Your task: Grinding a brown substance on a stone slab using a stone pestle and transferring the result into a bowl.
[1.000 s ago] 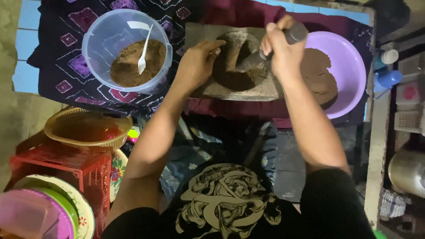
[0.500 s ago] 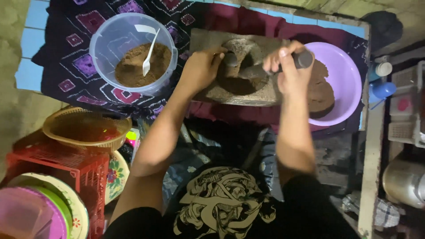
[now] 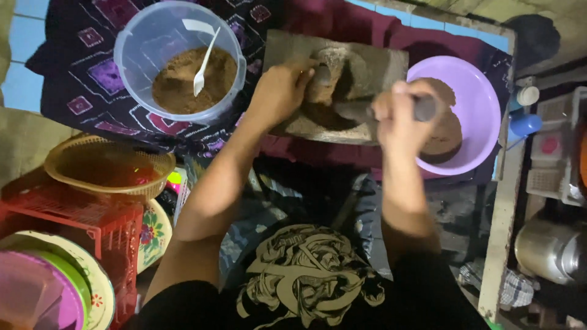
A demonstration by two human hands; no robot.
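The right hand [image 3: 400,116] is clenched around a dark, smooth, cylindrical pestle [image 3: 391,110], whose butt end sticks out past the thumb side while its tapered working end reaches leftward into the hollow of a rough grey stone mortar slab [image 3: 373,64]. The left hand [image 3: 280,91] lies on the slab's near left edge, fingers curled over the rim of the hollow and pressed against the stone, gripping the slab itself rather than any loose thing. Inside the hollow, between the two hands, sits a coarse brown ground mass [image 3: 321,79]. Just beyond the right hand stands a round lilac plastic bowl [image 3: 483,104] with a slab of the same dark brown paste in it. Left of the left hand is a clear, round plastic tub [image 3: 131,55] of crumbly brown powder, with a white plastic spoon [image 3: 202,64] resting in it. All of this stands on a dark patterned cloth [image 3: 92,73]. Nearer the body, left of the left forearm, a woven yellow basket [image 3: 110,168] sits on a red plastic rack [image 3: 92,214].
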